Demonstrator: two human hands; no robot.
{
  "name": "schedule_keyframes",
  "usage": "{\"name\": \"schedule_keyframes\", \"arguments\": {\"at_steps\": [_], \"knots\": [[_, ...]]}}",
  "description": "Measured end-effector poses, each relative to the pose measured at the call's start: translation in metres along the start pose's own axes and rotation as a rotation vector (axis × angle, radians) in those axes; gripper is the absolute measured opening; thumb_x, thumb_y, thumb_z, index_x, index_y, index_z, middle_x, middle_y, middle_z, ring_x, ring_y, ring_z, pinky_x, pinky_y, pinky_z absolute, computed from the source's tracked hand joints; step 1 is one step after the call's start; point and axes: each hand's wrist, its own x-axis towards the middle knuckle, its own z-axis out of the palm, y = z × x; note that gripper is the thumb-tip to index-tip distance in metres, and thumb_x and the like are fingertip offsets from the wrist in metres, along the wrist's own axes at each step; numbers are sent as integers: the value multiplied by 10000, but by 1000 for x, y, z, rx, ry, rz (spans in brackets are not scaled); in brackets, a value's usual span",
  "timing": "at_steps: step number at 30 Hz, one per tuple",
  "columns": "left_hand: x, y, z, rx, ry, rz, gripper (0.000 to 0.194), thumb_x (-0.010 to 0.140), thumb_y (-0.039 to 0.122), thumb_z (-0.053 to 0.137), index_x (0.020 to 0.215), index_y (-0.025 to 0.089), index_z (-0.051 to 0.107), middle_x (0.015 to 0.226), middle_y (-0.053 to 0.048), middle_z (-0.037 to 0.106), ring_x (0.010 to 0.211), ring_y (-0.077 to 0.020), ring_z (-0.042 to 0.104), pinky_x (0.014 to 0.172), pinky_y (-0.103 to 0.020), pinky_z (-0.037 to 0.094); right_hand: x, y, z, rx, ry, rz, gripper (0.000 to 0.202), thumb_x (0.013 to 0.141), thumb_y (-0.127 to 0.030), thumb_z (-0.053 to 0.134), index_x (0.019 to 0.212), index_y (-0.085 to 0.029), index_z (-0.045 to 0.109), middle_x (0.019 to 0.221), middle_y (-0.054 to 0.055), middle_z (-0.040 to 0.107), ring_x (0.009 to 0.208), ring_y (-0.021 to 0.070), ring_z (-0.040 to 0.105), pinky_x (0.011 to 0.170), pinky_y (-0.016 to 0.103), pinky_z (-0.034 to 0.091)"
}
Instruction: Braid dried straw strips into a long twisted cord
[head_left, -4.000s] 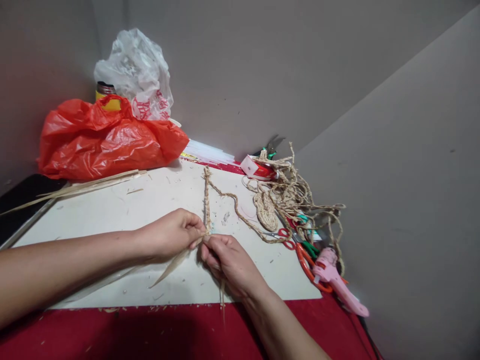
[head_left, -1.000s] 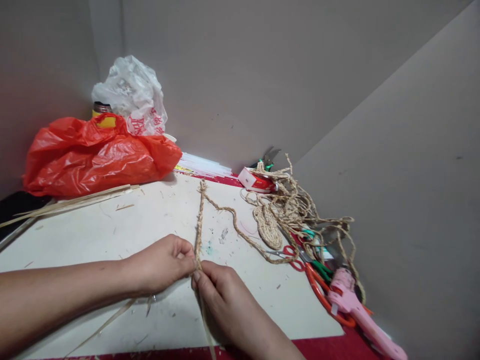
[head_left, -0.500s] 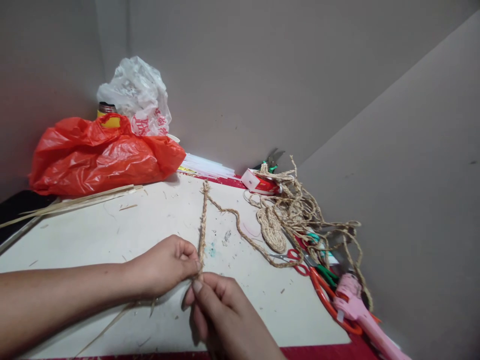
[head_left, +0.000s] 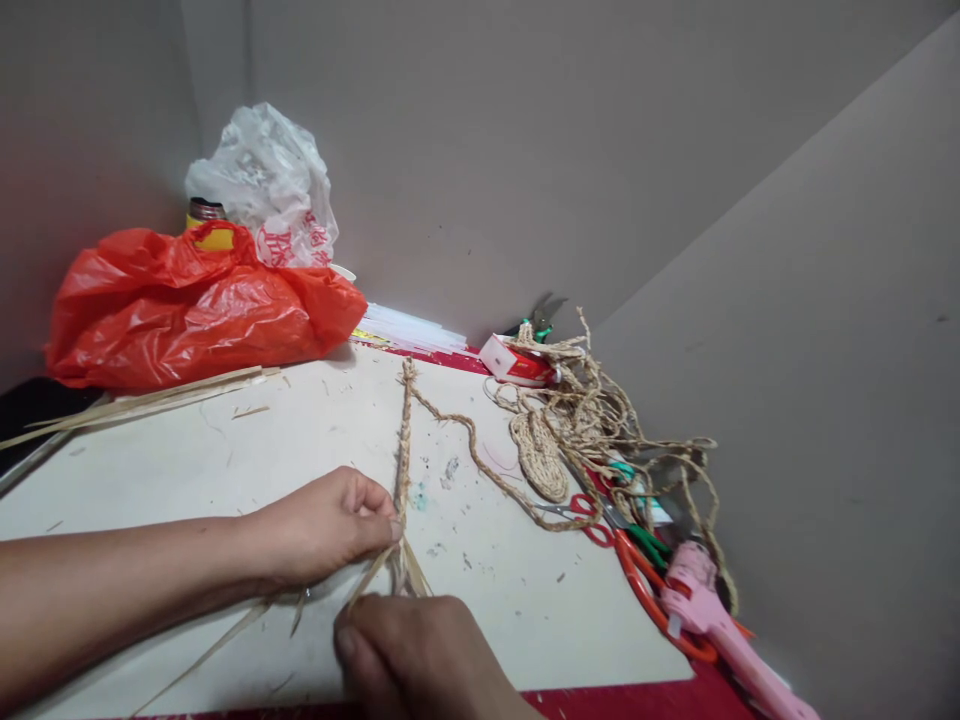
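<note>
A braided straw cord runs down the middle of the white board and splits into loose strands at its lower end. My left hand pinches the cord just above the split, thumb and forefinger pressed together. Below it, my right hand is closed around the loose strands, its fingertips partly hidden. A thinner twisted cord leads from the top of the braid to the right.
Red bag and white bag stand back left, near straw strips. Along the right lie tangled rope, a coiled sole-shaped piece, red-handled scissors and a pink glue gun on the board's edge.
My right hand has moved down and slightly left from the pinch point, turning knuckles up. The spread strands now show between my hands. My left hand stays on the braid.
</note>
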Motion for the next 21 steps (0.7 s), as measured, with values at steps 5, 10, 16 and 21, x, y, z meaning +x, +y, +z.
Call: {"name": "schedule_keyframes", "arguments": {"at_steps": [5,10,16,21], "knots": [[-2,3,-3,-33,-52,-2,258,737,385,568,641,157,492,462,82,342,413,-47,226,418,-211,138,-17,-5,-22,213,248,-99,408,849,-443,509,528,-202,577,493,4,474,475,114,398,491,248,290],[-2,4,-4,-49,-72,12,292,728,421,594,645,160,493,463,84,357,414,-46,226,419,-200,157,-8,-4,-47,557,613,195,304,837,-465,542,773,-185,642,628,27,557,600,153,504,558,251,396],[0,2,-2,-127,-210,142,326,766,447,547,629,154,507,587,-6,559,551,-101,469,602,-230,394,15,2,-33,1043,128,239,367,810,-474,579,925,-128,617,653,34,597,551,127,551,524,243,465],[-2,0,-4,91,-31,105,213,752,349,553,669,157,518,519,54,452,460,-64,315,441,-183,240,13,6,-33,1174,-90,314,364,831,-481,552,697,-145,511,475,-81,371,349,16,190,311,137,163]]}}
